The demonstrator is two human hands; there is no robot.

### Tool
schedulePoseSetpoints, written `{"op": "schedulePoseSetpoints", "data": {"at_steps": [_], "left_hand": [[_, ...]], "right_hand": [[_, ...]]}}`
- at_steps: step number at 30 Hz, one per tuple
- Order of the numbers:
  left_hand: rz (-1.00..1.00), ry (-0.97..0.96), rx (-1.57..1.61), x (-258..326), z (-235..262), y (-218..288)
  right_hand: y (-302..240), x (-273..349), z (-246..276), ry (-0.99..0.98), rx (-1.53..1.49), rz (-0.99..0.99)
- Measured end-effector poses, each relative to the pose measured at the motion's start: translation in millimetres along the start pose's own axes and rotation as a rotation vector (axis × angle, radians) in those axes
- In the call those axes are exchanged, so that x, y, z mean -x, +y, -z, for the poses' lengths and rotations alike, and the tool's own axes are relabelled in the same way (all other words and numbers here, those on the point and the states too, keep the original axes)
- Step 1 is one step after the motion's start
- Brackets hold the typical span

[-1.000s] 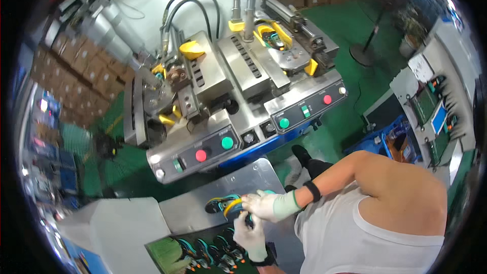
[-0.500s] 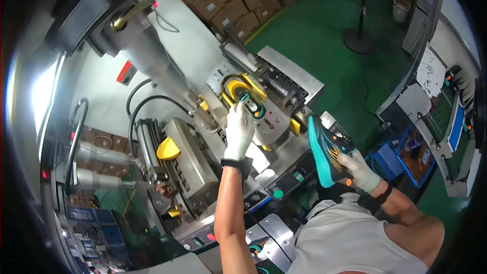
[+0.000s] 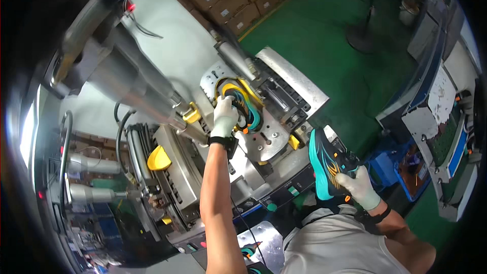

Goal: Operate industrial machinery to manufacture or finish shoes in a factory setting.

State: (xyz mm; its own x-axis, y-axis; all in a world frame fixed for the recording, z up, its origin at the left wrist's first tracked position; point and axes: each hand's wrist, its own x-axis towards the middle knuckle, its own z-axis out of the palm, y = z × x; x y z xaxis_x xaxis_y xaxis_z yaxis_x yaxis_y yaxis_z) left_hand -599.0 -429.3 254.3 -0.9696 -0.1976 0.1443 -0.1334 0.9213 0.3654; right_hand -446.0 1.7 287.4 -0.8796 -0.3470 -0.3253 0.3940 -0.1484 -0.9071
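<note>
White-gloved, my left hand closes on the edge of a black and teal sneaker at the press's yellow-padded holder. The sneaker lies tilted, showing its teal sole edge and orange details; the glove hides part of it. To the right, my right hand, also gloved, grips a matching sneaker by the heel end. That one is held off the machine, teal sole facing left and toe pointing away. Both wrists wear black bands.
A metal cylinder stands over the left of the holder. Yellow pads sit on the left press unit. Cartons are stacked at the back. At right are a blue crate and a rack. Another shoe lies low on a metal plate.
The sneaker at the holder has tipped onto its side, and my left hand has closed on its edge. My right hand still holds its sneaker, slightly lower. The whole view has shifted a little.
</note>
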Motion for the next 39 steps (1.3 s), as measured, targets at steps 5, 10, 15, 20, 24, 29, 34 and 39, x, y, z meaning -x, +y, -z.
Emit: {"op": "schedulePoseSetpoints", "data": {"at_steps": [5,10,15,20,24,29,34,39], "left_hand": [[-0.196,0.273,0.262,131,100,61],[-0.050,0.019,0.401,295,142,80],[0.219,-0.176,0.529,450,95,64],[0.730,0.012,0.350,619,25,59],[0.812,0.287,0.298,643,-45,24],[1.031,0.529,0.266,644,-140,8],[1.055,0.474,0.353,659,-145,12],[1.022,0.494,0.334,775,-77,19]], "right_hand": [[-27,-56,-49,-0.147,0.166,0.172],[-39,-233,-140,-0.499,0.384,0.059],[70,-379,-226,-0.085,1.444,0.367],[112,-393,-249,-0.260,1.158,0.341],[58,-359,-235,-0.406,1.093,0.023],[32,-301,-235,-0.482,1.198,0.550],[141,-45,-229,-0.789,1.124,0.909],[229,-24,-184,-0.774,1.860,0.980]]}}
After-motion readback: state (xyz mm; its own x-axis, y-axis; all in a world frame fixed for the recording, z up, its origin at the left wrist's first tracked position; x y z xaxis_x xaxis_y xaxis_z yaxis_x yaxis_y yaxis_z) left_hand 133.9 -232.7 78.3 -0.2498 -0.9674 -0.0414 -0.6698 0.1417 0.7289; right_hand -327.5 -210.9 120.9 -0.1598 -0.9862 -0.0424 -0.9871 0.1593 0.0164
